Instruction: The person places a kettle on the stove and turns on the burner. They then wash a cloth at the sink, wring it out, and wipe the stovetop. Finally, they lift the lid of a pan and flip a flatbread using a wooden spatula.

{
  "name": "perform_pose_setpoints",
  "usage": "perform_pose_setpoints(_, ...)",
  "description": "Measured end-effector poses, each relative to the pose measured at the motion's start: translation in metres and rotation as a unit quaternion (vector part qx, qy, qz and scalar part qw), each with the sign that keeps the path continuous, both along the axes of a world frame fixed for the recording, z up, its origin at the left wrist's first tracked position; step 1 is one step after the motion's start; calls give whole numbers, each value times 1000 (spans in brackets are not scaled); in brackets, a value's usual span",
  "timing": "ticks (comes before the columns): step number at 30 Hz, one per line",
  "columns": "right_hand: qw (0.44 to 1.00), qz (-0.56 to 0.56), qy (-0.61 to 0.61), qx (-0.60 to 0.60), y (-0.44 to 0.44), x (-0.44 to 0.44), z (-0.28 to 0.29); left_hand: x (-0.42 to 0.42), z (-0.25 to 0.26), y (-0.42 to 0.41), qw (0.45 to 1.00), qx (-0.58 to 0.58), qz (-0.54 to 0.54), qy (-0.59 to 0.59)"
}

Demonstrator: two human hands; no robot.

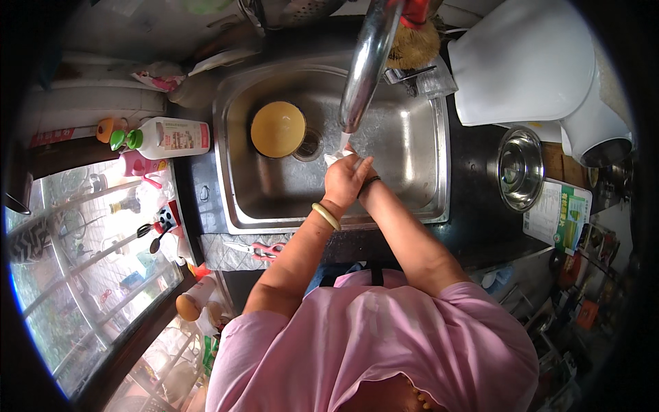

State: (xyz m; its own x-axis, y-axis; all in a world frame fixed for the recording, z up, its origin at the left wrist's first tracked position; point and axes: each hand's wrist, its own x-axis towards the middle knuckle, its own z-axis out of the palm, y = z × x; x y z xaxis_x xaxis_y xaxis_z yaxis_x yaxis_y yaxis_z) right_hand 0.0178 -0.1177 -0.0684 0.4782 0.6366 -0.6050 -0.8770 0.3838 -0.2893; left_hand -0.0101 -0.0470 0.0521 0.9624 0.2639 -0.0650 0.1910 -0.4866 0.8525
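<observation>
Water runs from the metal faucet (358, 77) onto my two hands, which are together over the stainless steel sink (355, 198). My left hand (344, 180), with a pale bangle on its wrist, overlaps my right hand (366, 177), which has a dark band at the wrist. A small white item (333, 157), perhaps a cloth, shows at the fingertips of my left hand; its kind is unclear. Most of my right hand is hidden behind the left. A yellow bowl (278, 129) sits in the sink at the left, partly over the drain (309, 145).
Red-handled scissors (265, 251) lie on a grey cloth (211, 252) at the front edge. A white jug-like bottle (175, 138) is at the left. A steel bowl (520, 169) and a large white container (520, 56) stand at the right. A brown brush (414, 46) sits behind the sink.
</observation>
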Motion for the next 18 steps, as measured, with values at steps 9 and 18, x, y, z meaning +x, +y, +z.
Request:
perform_pose_setpoints(9,984,-64,54,-158,5,21,62,9,-13,10,995,40,89,16)
perform_pose_setpoints(18,984,-25,25,-173,12,2,97,16,-42,39,989,93,111,31)
